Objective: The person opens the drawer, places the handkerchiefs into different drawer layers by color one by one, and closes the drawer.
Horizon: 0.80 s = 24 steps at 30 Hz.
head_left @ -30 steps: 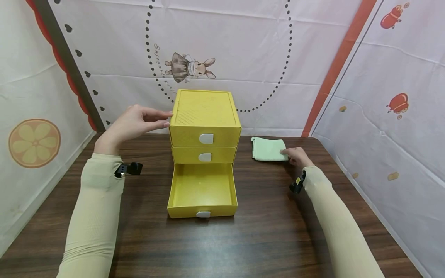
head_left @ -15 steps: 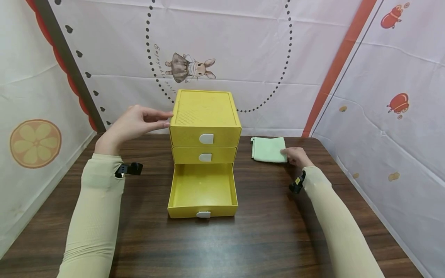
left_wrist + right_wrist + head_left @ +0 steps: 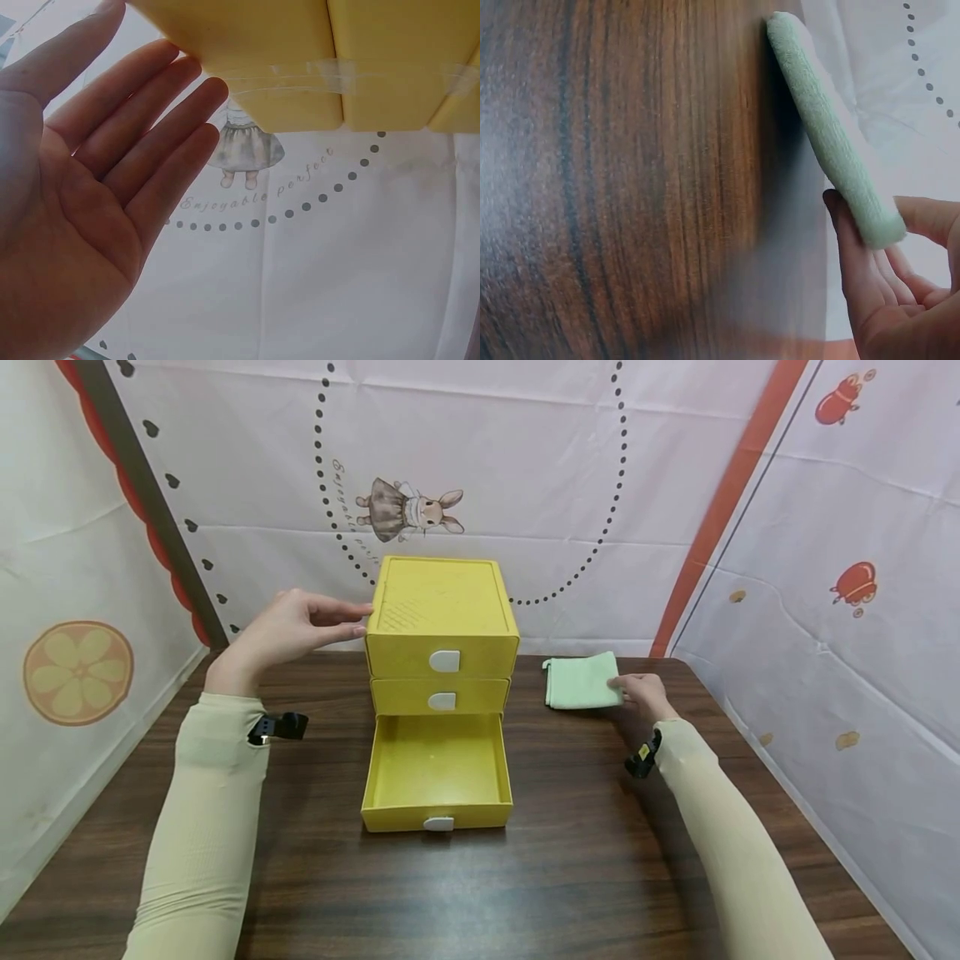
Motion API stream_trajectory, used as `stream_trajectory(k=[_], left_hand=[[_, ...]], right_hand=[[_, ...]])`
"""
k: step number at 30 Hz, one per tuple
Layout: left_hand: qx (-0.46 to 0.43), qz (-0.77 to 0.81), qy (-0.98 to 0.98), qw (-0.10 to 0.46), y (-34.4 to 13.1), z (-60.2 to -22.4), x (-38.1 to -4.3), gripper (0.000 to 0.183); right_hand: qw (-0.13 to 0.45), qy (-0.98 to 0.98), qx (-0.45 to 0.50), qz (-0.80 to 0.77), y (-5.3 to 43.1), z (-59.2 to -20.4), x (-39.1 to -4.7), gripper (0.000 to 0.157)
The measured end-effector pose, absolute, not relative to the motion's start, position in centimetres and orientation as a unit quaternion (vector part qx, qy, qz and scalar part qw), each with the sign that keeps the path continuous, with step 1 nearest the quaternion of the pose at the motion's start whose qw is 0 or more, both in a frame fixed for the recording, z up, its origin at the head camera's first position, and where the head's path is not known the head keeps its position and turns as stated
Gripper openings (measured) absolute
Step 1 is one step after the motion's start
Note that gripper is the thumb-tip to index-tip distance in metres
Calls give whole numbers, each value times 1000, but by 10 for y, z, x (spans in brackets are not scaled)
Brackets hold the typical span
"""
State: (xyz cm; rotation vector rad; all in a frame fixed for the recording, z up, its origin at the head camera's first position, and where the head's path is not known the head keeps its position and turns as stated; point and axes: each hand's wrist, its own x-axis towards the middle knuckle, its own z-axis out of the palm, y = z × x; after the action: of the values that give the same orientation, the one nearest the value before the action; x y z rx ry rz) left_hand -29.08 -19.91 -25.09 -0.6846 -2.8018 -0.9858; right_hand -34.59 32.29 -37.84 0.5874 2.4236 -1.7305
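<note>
A yellow drawer unit (image 3: 442,656) stands at the middle back of the table, its bottom drawer (image 3: 437,814) pulled out with nothing in it. My left hand (image 3: 281,625) has its fingertips at the unit's upper left edge; in the left wrist view the fingers are straight and the palm (image 3: 82,202) faces the camera. To the right of the unit, my right hand (image 3: 643,693) pinches the right edge of a folded light green cloth (image 3: 581,683). In the right wrist view the cloth (image 3: 832,135) is seen edge-on between thumb and fingers, tilted up from the table.
White handles (image 3: 444,661) mark the drawer fronts; the upper two drawers are closed. The dark wooden table (image 3: 450,893) ends at a printed white curtain (image 3: 555,460) behind, with further curtains at both sides. Clear tape (image 3: 300,75) runs along the unit's side.
The right hand has taken hold of the cloth's right edge and lifted it a little, tilting the cloth. The left hand and the drawers stay where they were.
</note>
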Motion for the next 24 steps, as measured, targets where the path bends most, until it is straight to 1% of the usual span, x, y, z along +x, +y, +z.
stream_trajectory(k=[8, 11, 15, 19, 24], left_hand=[[-222, -328, -917, 43, -200, -251, -290, 44], [-220, -330, -917, 42, -200, -251, -290, 43], [-220, -330, -917, 43, -199, -251, -290, 43], [-223, -328, -917, 44, -199, -251, -291, 43], [-220, -325, -919, 46, -199, -250, -290, 43]], right_hand=[[56, 783, 165, -597, 324, -370, -338, 55], [52, 782, 165, -598, 322, -368, -337, 52], [64, 780, 169, -599, 322, -368, -336, 53], [83, 779, 153, -603, 321, -362, -331, 57], [87, 767, 137, -620, 319, -355, -326, 58]])
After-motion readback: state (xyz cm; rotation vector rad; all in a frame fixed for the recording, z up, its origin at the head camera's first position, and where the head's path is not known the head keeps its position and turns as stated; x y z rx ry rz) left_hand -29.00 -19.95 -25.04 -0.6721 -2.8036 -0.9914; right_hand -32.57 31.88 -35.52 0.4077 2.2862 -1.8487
